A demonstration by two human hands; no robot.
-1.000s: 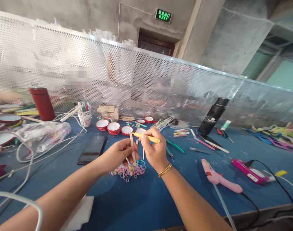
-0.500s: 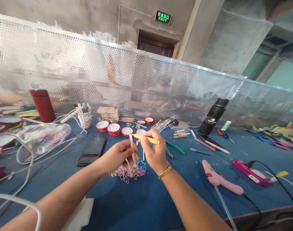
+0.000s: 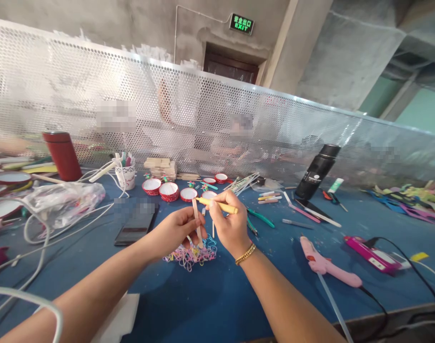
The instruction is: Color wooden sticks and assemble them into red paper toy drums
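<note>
Between the fingers of my left hand (image 3: 177,231) stands a flat wooden craft stick (image 3: 196,215), held nearly upright. My right hand (image 3: 229,224), with a gold bracelet at the wrist, grips a yellow marker (image 3: 222,206). The marker's tip points left and meets, or almost meets, the top end of the stick. Below both hands lies a tangled pile of colourful rubber bands (image 3: 190,257). Behind them are several small red-rimmed white drums (image 3: 188,194).
A phone (image 3: 135,226) lies left of my hands; teal pliers (image 3: 262,218) lie to the right. Farther right are a pink glue gun (image 3: 329,269) and a black bottle (image 3: 315,171). White cables (image 3: 42,238), a red flask (image 3: 62,157) and a cup of pens (image 3: 126,176) stand left.
Almost nothing differs. My hands, the stick and the marker keep the same pose, with only a tiny shift of the view.
</note>
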